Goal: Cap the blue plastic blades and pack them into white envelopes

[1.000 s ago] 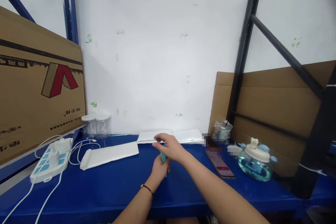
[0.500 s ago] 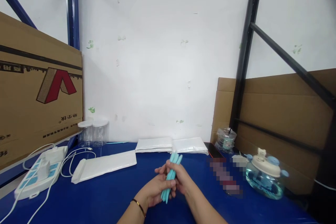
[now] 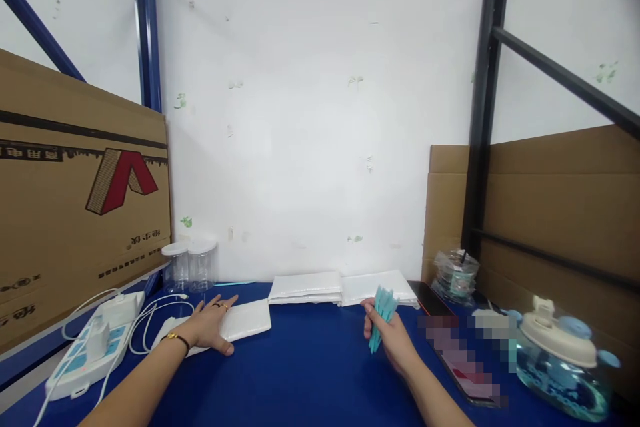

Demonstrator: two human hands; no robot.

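My right hand (image 3: 389, 333) is closed around a bundle of thin light-blue sticks (image 3: 384, 307), raised above the blue table. The sticks poke out above and below the fist. My left hand (image 3: 209, 325) lies spread over a white padded mailer (image 3: 251, 319) at the left of the table, covering its middle, with the fingers apart. Whether the palm presses on the mailer or hovers just over it I cannot tell. Two stacks of white padded mailers, a left stack (image 3: 305, 285) and a right stack (image 3: 375, 283), lie against the wall.
A power strip (image 3: 83, 360) with white cables sits on the left, near two lidded clear jars (image 3: 201, 267). On the right are a phone (image 3: 435, 300), partly blurred, a plastic-wrapped cup (image 3: 456, 277) and a water jug (image 3: 560, 363). Cardboard boxes (image 3: 75, 227) and rack posts flank both sides.
My hands have parted. The left hand has moved left onto the white mailer, leaving the sticks in my right hand, which has shifted right. The view has also shifted slightly.
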